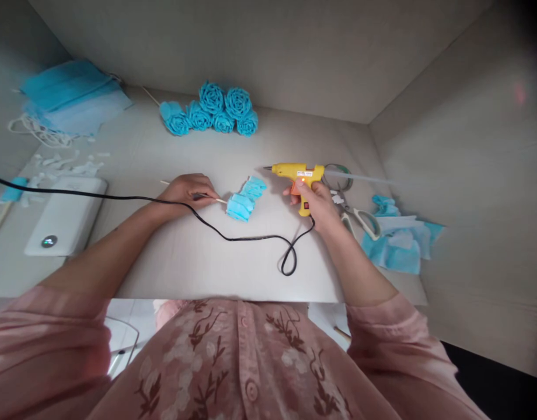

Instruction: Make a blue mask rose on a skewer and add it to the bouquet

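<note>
While the left grip (193, 191) pinches the thin stick (222, 201) close to its right end, the right grip (316, 199) is wrapped round the handle of the yellow glue gun (290, 169), nozzle pointing left, apart from the strip. Pleated blue strip (241, 207) sits over the table (233, 268) between both grips, at the stick's tip; can't tell if bonded.

Strip: likely very light, soft, floppy, easy to crush or tear; best taken lightly by an edge, off any glue. Stick: probably light and stiff, could roll in the fingers; hold near the strip, as now, for control. Glue gun: looks heavier, hard plastic, probably front-heavy; take it by the handle, keep skin off the metal nozzle, likely hot. Black cord (251, 238) loops below and crosses the left forearm, may drag.
</note>
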`<action>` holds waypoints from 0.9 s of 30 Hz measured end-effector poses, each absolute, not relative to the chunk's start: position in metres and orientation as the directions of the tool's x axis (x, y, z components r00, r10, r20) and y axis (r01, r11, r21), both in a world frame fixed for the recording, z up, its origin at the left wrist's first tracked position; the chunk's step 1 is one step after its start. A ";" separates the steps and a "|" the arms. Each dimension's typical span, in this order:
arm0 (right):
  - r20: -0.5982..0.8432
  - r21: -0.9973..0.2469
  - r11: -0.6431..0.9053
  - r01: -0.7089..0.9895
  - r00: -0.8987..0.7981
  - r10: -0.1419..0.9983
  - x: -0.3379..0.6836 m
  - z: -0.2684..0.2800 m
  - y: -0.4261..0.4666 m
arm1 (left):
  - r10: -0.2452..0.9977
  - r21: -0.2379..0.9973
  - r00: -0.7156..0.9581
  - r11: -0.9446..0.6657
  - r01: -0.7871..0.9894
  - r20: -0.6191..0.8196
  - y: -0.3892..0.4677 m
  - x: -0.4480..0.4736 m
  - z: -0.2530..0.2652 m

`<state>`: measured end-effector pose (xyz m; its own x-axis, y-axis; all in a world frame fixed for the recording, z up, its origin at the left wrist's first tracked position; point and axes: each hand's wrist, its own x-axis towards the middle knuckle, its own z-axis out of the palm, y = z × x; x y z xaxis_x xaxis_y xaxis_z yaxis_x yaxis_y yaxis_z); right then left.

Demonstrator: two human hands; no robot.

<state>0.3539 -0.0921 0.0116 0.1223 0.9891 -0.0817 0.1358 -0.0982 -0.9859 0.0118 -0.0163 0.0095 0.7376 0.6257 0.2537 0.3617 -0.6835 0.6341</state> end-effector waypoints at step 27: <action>-0.053 -0.851 -0.022 0.525 -0.044 0.998 0.345 0.031 -0.103 | 0.627 0.603 0.742 -0.693 0.394 0.236 -0.015 0.011 0.008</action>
